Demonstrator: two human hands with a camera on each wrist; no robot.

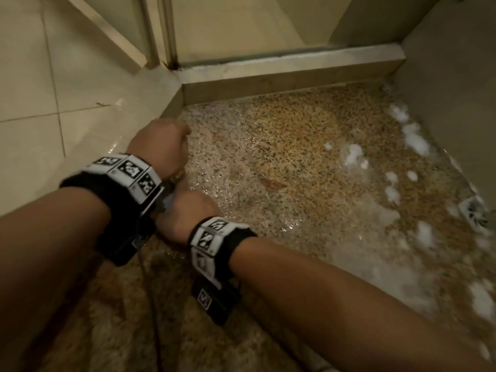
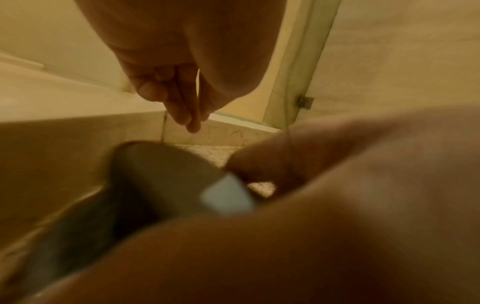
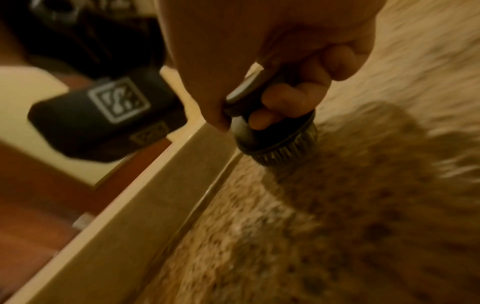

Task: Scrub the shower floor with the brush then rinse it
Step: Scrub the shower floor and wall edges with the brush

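Note:
The shower floor (image 1: 295, 157) is wet speckled stone with white foam (image 1: 413, 140) along its right side. My right hand (image 1: 188, 213) grips a round dark brush (image 3: 275, 139) by its knob, bristles down on the floor beside the left curb (image 3: 155, 205). From the head view the brush (image 1: 168, 201) shows only as a sliver between my wrists. My left hand (image 1: 161, 149) hovers just above and beyond the right one, holding nothing. In the left wrist view its fingers (image 2: 182, 107) hang loosely together over the brush (image 2: 161, 181).
A low tiled curb (image 1: 292, 79) closes the far side of the floor, with a door frame behind it. A wall (image 1: 456, 103) bounds the right side. A square drain (image 1: 475, 213) sits at the right edge among foam. Pale wet tiles (image 1: 40, 103) lie outside to the left.

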